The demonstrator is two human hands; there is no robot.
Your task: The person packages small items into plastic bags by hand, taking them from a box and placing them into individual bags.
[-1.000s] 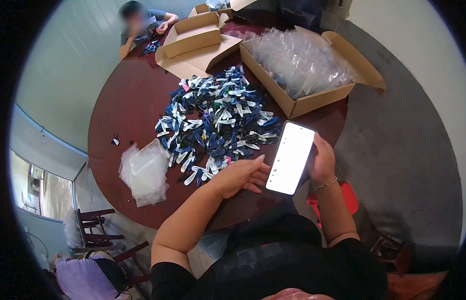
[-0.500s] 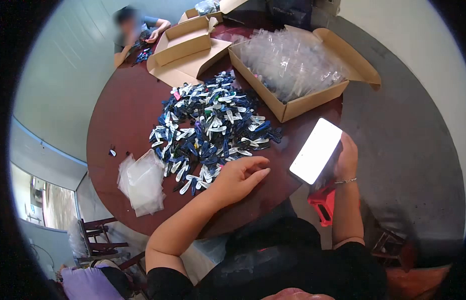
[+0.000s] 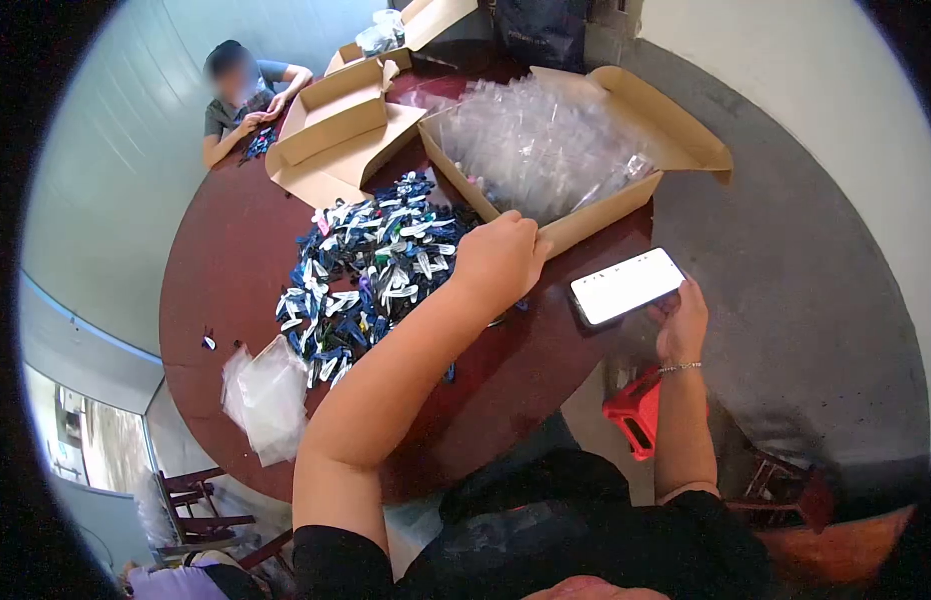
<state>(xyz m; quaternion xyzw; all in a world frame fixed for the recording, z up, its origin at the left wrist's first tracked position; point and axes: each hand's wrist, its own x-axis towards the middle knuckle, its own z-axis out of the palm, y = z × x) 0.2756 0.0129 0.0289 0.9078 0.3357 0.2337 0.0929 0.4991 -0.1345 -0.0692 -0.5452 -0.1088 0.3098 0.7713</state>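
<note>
My left hand (image 3: 498, 262) reaches over the near corner of a cardboard box (image 3: 601, 226), its fingers closed at the rim; what they hold, if anything, is hidden. Clear plastic packets (image 3: 541, 140) fill this box. Beneath and left of my forearm spreads a heap of blue, black and white hair clips (image 3: 381, 262). My right hand (image 3: 683, 318) grips a phone (image 3: 628, 287) at its right end, past the table's edge. The phone lies sideways, its screen bright white.
A smaller open box (image 3: 334, 112) and its cardboard flaps stand at the back of the round table (image 3: 211, 240). Flat clear bags (image 3: 269, 400) lie at the left. A person (image 3: 241, 100) sits across. Below my right wrist is a red stool (image 3: 636, 412).
My left hand has moved from the near side of the clips up to the box corner. The phone has turned from a steep slant to nearly level. The view has shifted slightly.
</note>
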